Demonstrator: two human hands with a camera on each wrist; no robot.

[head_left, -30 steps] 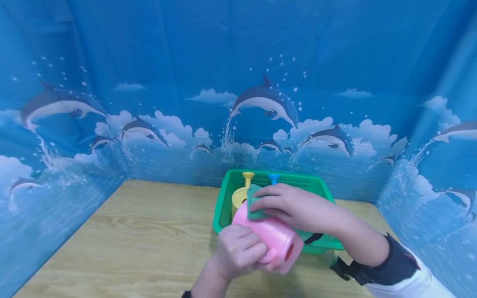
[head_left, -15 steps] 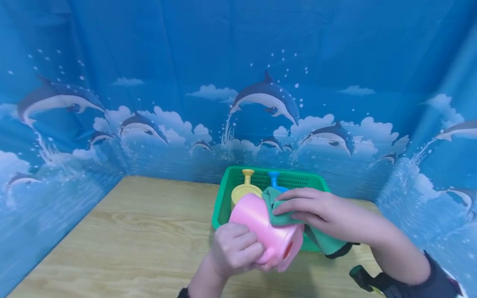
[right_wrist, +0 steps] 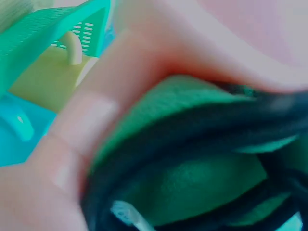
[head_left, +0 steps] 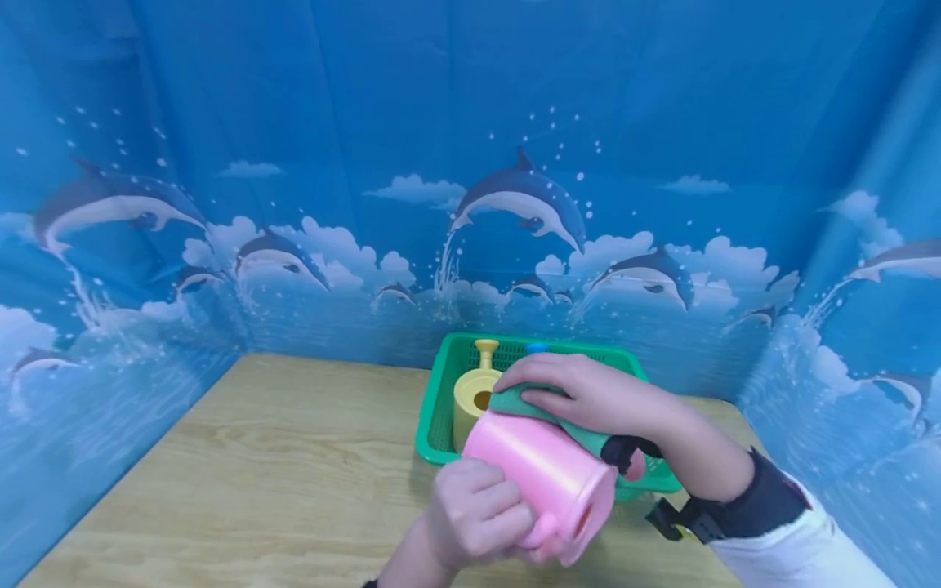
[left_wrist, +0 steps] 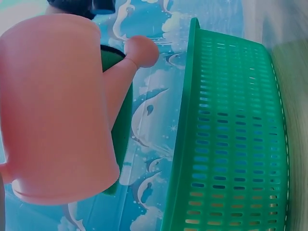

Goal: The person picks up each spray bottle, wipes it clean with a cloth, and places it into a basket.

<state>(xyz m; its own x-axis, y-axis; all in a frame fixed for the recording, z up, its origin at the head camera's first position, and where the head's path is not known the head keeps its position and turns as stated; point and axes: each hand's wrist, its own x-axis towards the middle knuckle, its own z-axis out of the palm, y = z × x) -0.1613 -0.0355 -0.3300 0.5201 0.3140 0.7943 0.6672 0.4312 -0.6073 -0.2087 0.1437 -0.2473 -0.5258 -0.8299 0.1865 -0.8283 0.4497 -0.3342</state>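
Observation:
A pink watering can (head_left: 540, 465) is held tilted over the front of the green basket. My left hand (head_left: 478, 510) grips it by the handle. My right hand (head_left: 595, 396) holds a green cloth (head_left: 525, 402) with black edging against the upper side of the can. In the left wrist view, the can's body (left_wrist: 53, 110) and its round-tipped spout (left_wrist: 142, 51) show, with part of the cloth behind them. Close up in the right wrist view, the cloth (right_wrist: 192, 187) is bunched beneath the fingers.
The green basket (head_left: 428, 420) stands on a wooden table (head_left: 294, 474). Inside are a yellow watering can (head_left: 465, 416) and a blue thing (right_wrist: 24, 127), mostly hidden in the head view. A blue dolphin-print curtain (head_left: 353, 122) encloses the table's back and sides.
The right hand slid the cloth right along the can, then back left and up toward its bottom end. The can turned slightly in the left hand's grip and shifted a little right.

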